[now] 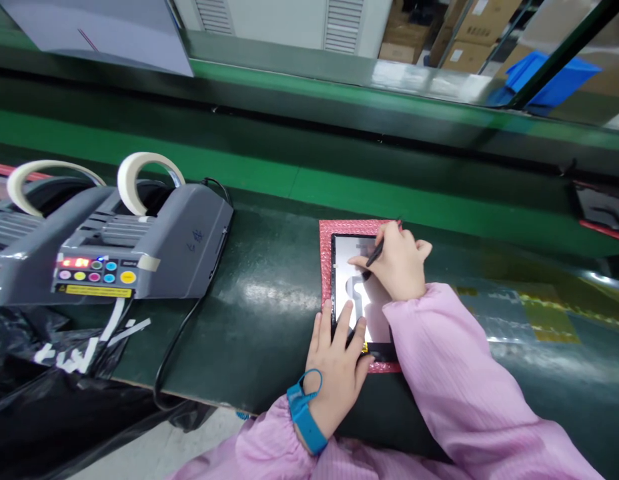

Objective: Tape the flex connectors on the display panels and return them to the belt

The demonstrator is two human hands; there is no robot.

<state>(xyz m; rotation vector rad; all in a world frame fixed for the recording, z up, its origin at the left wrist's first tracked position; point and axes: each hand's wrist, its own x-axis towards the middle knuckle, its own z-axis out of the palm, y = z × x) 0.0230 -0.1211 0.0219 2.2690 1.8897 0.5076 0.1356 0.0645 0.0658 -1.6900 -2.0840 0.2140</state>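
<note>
A flat display panel [343, 267] with a shiny silver back and black edges lies on a pink bubble-wrap sheet [326, 267]. My left hand [337, 357] rests on its lower left part with fingers spread, a blue wrist strap [307, 420] around the wrist. Over the upper right of the panel, my right hand [402, 263] grips a thin black pen-like tool [374, 254], pointing down and left toward the silver surface. Whether its tip touches the panel I cannot tell. A small yellow piece [365, 347] shows at the panel's lower edge beside my left fingers.
Two grey tape dispensers [184, 233] with white tape rolls [132, 183] stand on the green bench [269, 333] at left. A black cable [177, 347] hangs over the front edge by a black bag [49, 413]. Clear film with yellow strips [544, 310] lies at right.
</note>
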